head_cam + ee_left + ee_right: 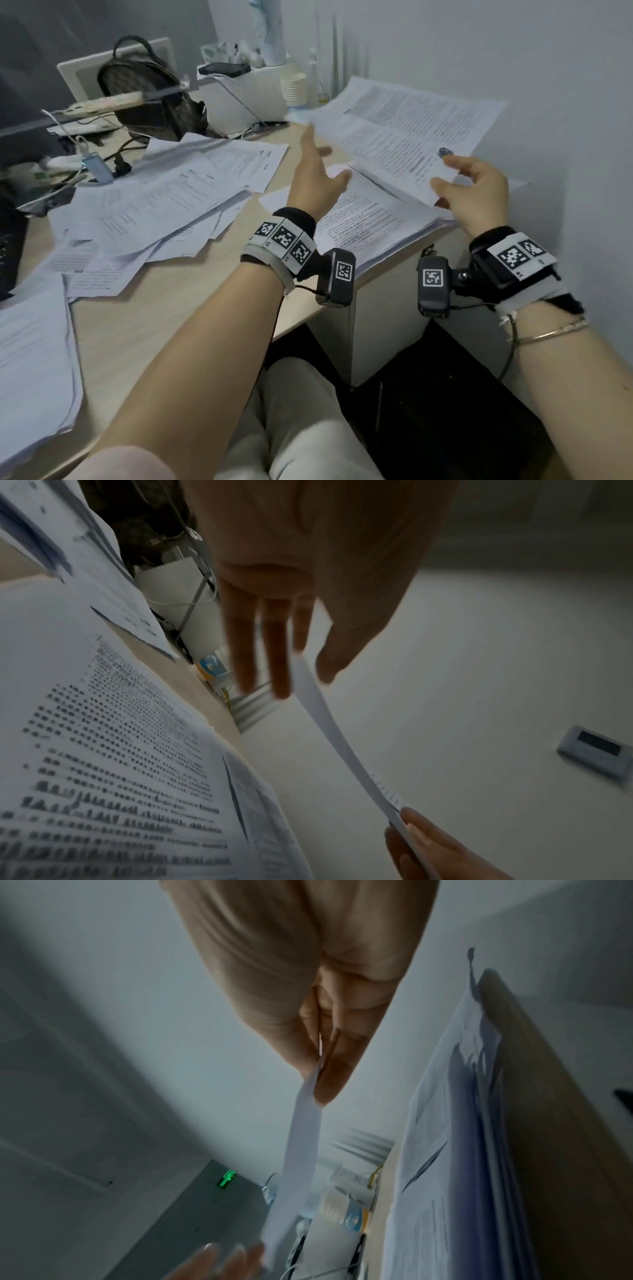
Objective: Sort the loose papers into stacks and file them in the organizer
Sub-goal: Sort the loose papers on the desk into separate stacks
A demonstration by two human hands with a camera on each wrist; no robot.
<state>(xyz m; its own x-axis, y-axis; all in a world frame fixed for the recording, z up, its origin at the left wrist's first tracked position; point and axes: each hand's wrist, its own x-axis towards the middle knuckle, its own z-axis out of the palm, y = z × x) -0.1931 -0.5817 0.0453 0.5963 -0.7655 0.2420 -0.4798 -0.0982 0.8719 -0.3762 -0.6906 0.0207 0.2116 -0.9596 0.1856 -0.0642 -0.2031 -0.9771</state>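
Note:
My right hand [445, 171] pinches the near corner of a printed sheet [404, 130] between thumb and fingers and holds it in the air by the wall. The wrist views show that sheet [301, 1150] edge-on, running from the right hand [318, 1069] to the left hand [274, 642]. My left hand [325, 157] is open with straight, blurred fingers at the sheet's far left edge; I cannot tell if it touches. Under the sheet a thick paper stack [363, 219] lies at the desk's right end. Loose papers [164, 205] are spread over the desk's middle.
Another paper pile [34, 359] lies at the near left. At the back stand a dark handbag [144, 89], a white box [253, 92], stacked paper cups [294, 87] and cables. The wall [548, 85] is close on the right.

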